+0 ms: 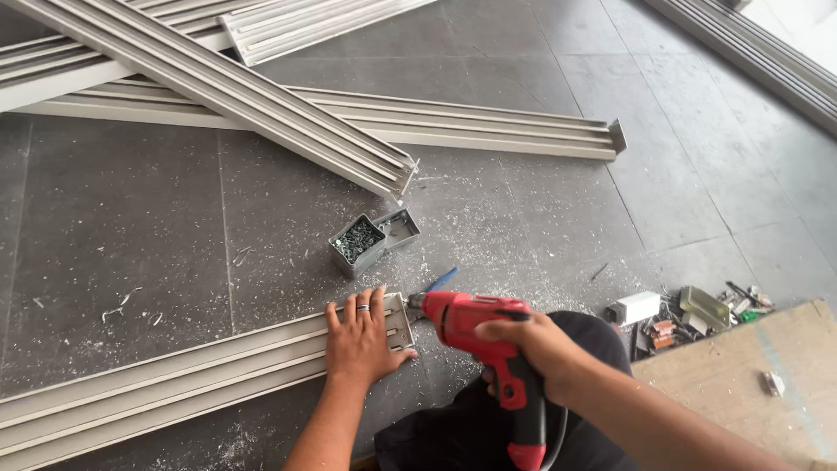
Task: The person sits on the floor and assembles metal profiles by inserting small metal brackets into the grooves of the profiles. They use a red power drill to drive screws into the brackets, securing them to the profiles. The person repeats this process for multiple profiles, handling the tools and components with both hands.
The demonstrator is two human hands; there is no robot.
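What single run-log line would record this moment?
left hand: flat on rail end | right hand: gripping red drill, bit at rail end | screw box behind

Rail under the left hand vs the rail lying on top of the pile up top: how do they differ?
The near rail lies flat on the floor by itself, pinned by the left hand, with the red drill in the right hand at its end. The upper rail rests diagonally across other rails, untouched. Both are pale grey, channelled metal profiles.

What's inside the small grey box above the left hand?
The open box holds a heap of small dark metal screws. Its lid lies beside it. The box bottom is covered by the screws.
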